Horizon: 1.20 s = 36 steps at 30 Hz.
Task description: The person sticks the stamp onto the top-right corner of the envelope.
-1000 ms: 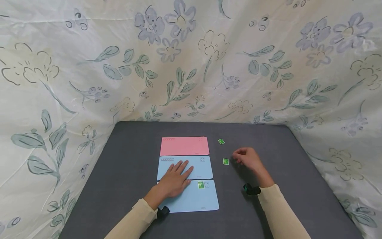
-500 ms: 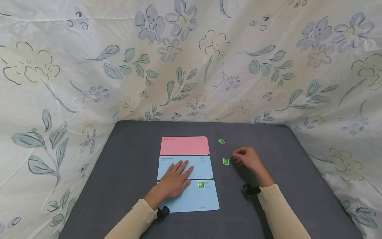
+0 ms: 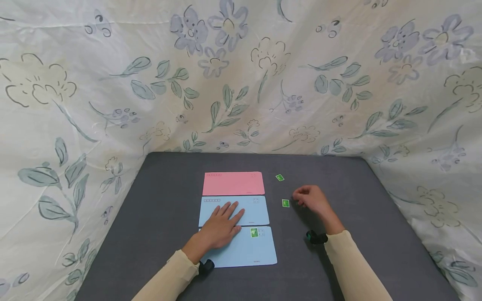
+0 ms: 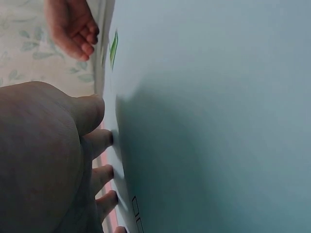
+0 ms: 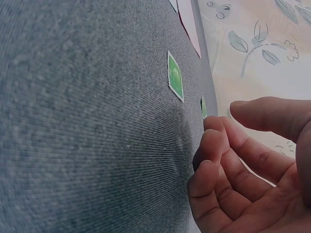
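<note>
My left hand [image 3: 221, 226] rests with spread fingers on the middle blue envelope [image 3: 248, 211]; its heel and wrist lie over the front blue envelope [image 3: 248, 253]. A green stamp [image 3: 254, 232] is on that front envelope, near its top right. My right hand [image 3: 311, 199] is just right of a loose green stamp [image 3: 285, 203] on the grey table. In the right wrist view its fingers [image 5: 212, 145] curl loosely, thumb apart, holding nothing. A second loose stamp [image 3: 280, 177] lies farther back, tilted.
A pink envelope [image 3: 233, 184] lies behind the blue ones, lined up in a column. All sit on a dark grey table [image 3: 169, 200]. A white floral cloth [image 3: 241, 83] hangs behind the table and along its sides.
</note>
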Available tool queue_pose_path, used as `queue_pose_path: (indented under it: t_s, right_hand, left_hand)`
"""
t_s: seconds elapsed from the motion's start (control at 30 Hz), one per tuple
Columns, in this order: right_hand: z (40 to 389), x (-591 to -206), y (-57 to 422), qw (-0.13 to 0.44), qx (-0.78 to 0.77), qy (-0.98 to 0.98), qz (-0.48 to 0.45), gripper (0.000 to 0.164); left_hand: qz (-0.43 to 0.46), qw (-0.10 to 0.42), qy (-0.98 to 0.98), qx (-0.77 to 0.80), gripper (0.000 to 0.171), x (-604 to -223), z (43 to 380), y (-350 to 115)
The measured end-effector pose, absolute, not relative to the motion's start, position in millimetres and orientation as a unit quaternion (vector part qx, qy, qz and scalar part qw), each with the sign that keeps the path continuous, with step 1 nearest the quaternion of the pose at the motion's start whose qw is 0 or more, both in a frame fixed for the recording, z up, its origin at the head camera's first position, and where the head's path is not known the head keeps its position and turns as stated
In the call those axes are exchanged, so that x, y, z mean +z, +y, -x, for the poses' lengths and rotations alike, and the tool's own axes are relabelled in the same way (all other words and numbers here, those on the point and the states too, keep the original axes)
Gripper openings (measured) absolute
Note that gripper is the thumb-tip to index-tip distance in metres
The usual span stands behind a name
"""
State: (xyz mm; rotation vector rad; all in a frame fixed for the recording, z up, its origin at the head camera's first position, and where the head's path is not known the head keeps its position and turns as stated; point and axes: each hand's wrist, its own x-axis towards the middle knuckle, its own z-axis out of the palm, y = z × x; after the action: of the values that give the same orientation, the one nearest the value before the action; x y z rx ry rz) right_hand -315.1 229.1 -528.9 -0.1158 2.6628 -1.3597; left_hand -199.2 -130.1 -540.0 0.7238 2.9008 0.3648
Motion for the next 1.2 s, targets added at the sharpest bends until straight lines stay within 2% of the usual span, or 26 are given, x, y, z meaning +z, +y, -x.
queue_pose_path:
  t_s: [1.2]
  right_hand:
    - [317.8,-531.8,226.7,0.090,-0.435,0.895,0.038,0.022]
  left_hand:
    - [-0.246,0.049,0.958,0.138,0.060,-548.0,200.3,-132.6]
